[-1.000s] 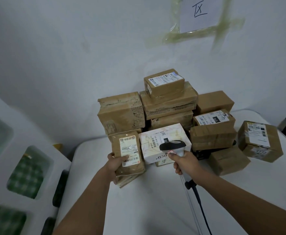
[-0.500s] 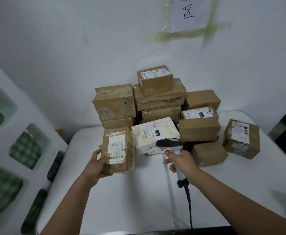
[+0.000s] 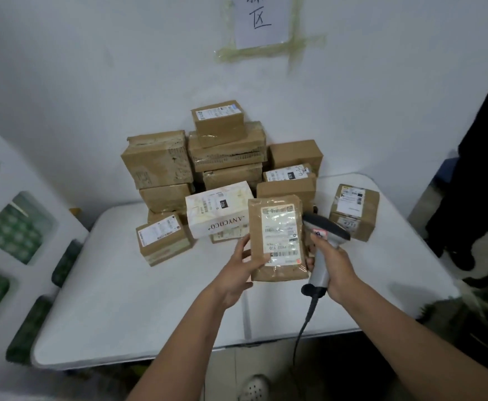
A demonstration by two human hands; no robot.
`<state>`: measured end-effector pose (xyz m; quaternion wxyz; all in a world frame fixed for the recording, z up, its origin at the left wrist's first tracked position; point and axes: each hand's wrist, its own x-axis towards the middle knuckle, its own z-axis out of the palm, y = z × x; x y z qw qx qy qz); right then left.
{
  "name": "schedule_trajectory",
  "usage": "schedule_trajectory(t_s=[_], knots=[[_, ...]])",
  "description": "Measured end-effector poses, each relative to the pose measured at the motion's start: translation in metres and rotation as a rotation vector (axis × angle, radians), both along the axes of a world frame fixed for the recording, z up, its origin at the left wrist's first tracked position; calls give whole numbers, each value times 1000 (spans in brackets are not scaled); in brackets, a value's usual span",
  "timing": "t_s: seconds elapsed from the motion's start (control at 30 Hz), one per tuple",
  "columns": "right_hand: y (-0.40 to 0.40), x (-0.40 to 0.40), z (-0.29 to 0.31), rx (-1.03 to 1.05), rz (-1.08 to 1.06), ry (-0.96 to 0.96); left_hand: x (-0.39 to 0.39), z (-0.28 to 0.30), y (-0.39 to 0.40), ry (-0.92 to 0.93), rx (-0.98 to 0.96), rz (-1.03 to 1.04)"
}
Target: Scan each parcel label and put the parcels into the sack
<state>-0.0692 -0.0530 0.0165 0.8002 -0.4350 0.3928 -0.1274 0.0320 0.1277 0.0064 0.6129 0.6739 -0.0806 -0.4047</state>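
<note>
My left hand (image 3: 238, 273) grips a flat brown parcel (image 3: 277, 237) by its lower left edge and holds it upright above the white table (image 3: 138, 308), its white label facing me. Right beside it, my right hand (image 3: 334, 266) is closed on the handle of a grey barcode scanner (image 3: 325, 230), whose head sits at the parcel's right edge. A black cable (image 3: 303, 328) hangs from the scanner. Behind stands a pile of brown boxes (image 3: 225, 151), with a white ANYCOCO box (image 3: 219, 209) in front. No sack is in view.
A small labelled box (image 3: 161, 238) lies at the left of the pile, another box (image 3: 354, 211) at the right. White panels with green windows (image 3: 19, 227) line the left side. A dark shape (image 3: 486, 169) stands at the right edge. A shoe (image 3: 254, 387) shows below the table's front edge.
My left hand has lifted the brown parcel from the left of the pile and carried it right, next to the scanner. A small labelled box beneath it is now uncovered.
</note>
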Motion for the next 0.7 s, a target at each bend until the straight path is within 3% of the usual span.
schedule_trajectory(t_s=[0.2, 0.5, 0.7], knots=[[-36, -35, -6, 8, -81, 34, 2, 2, -20, 108, -75, -283], [-54, -33, 48, -206, -49, 57, 78, 14, -63, -297, 6, -314], [-52, -22, 73, -278, 73, 87, 110, 23, -98, -366, -51, -345]])
